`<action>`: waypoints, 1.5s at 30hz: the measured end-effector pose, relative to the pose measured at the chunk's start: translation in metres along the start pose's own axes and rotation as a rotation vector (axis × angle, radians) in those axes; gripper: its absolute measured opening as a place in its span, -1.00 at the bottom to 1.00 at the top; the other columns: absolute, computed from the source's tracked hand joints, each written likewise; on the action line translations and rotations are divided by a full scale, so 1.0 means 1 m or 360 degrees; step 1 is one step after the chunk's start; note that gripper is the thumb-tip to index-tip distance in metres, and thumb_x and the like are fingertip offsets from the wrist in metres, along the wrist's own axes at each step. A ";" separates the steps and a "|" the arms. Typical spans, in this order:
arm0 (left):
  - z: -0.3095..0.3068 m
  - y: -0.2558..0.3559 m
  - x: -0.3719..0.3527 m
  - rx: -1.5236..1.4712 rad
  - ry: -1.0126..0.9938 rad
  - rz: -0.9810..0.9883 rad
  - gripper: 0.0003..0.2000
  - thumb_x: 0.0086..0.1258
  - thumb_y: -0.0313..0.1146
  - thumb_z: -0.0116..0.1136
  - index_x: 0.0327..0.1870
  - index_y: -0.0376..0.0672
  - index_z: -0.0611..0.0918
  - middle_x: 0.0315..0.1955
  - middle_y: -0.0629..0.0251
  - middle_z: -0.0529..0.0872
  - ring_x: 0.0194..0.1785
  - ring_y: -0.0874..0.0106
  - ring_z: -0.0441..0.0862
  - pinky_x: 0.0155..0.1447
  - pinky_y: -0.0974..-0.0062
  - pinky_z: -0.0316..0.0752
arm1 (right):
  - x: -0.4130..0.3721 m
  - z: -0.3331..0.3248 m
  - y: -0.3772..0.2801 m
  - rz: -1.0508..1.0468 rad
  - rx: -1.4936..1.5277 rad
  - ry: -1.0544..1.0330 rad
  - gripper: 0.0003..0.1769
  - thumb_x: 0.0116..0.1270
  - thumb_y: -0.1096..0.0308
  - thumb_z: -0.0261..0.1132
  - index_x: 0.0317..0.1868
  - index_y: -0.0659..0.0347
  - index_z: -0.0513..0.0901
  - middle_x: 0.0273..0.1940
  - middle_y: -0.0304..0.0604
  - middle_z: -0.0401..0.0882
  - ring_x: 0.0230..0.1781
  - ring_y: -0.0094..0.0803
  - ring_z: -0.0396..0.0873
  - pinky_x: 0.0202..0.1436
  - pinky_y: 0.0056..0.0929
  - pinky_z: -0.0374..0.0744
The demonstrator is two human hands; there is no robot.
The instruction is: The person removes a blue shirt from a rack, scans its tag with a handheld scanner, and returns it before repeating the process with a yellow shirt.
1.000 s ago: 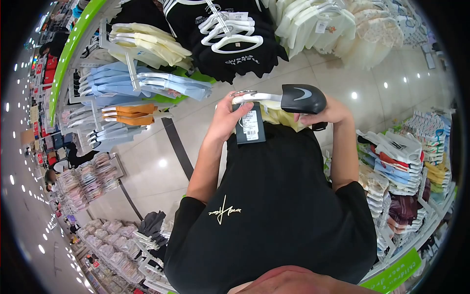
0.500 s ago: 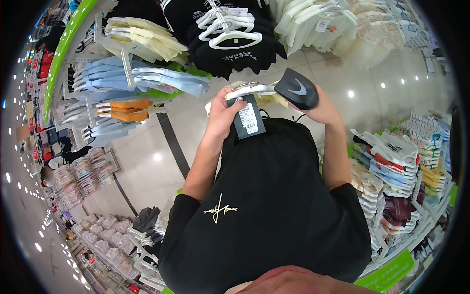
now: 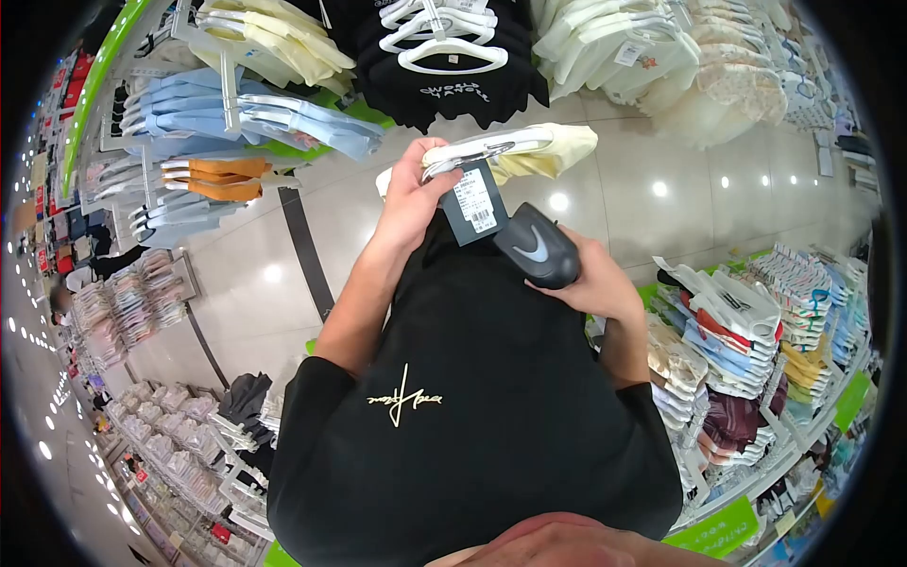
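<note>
Since earlier, barcode scanner [image 3: 537, 250] moved down from hanger [image 3: 487, 151] level to price tag [image 3: 472, 203], nose aimed for read. Left hand [image 3: 411, 194] fingers clamp hanger with yellow garment [image 3: 553, 149], held chest-high; right hand [image 3: 590, 283] fingers wrap barcode scanner.

A black short-sleeved T-shirt [image 3: 510, 416] bears a small pale-gold signature logo [image 3: 404, 403] on the chest.

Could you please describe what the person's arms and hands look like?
The left hand and right hand are bare: no gloves, rings or watch visible. Short black sleeves end above the elbows, on a black T-shirt with a pale script logo.
</note>
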State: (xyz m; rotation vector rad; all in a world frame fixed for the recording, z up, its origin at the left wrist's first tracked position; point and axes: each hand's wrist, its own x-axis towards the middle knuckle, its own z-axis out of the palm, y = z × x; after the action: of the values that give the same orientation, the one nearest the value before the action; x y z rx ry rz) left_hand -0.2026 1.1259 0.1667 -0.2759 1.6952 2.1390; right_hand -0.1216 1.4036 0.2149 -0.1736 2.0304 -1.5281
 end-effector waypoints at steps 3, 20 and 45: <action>0.001 -0.001 0.002 -0.0011 0.0005 0.0074 -0.68 0.46 -0.68 0.22 0.15 -0.16 0.54 -0.10 0.39 0.72 -0.04 0.61 0.66 -0.01 0.58 0.53 | -0.007 0.002 0.002 -0.0113 0.0006 -0.0028 -0.38 0.22 0.42 0.60 0.27 0.38 0.59 -0.03 -0.02 0.76 0.02 -0.32 0.70 0.19 -0.38 0.59; -0.013 -0.024 0.022 0.0044 0.0140 0.0283 -0.65 0.42 -0.75 0.23 0.13 -0.17 0.55 -0.05 0.36 0.71 0.08 0.55 0.67 0.19 0.52 0.56 | 0.001 0.021 -0.019 0.0240 0.0318 0.0031 -0.54 0.46 0.11 0.50 -0.06 0.43 0.63 -0.44 -0.22 0.65 -0.58 -0.61 0.57 -0.52 -0.56 0.50; -0.012 -0.029 0.025 -0.0006 0.0139 0.0284 -0.68 0.43 -0.72 0.26 0.11 -0.17 0.56 -0.09 0.38 0.71 0.02 0.56 0.67 0.13 0.53 0.57 | -0.002 0.026 -0.018 0.0192 0.0209 0.0013 -0.52 0.46 0.06 0.49 -0.06 0.40 0.64 -0.57 -0.30 0.56 -0.65 -0.61 0.51 -0.53 -0.50 0.48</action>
State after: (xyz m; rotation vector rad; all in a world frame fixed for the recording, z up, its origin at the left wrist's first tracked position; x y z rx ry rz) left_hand -0.2139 1.1243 0.1283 -0.2298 1.8267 2.2884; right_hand -0.1102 1.3765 0.2282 0.0065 1.9031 -1.5816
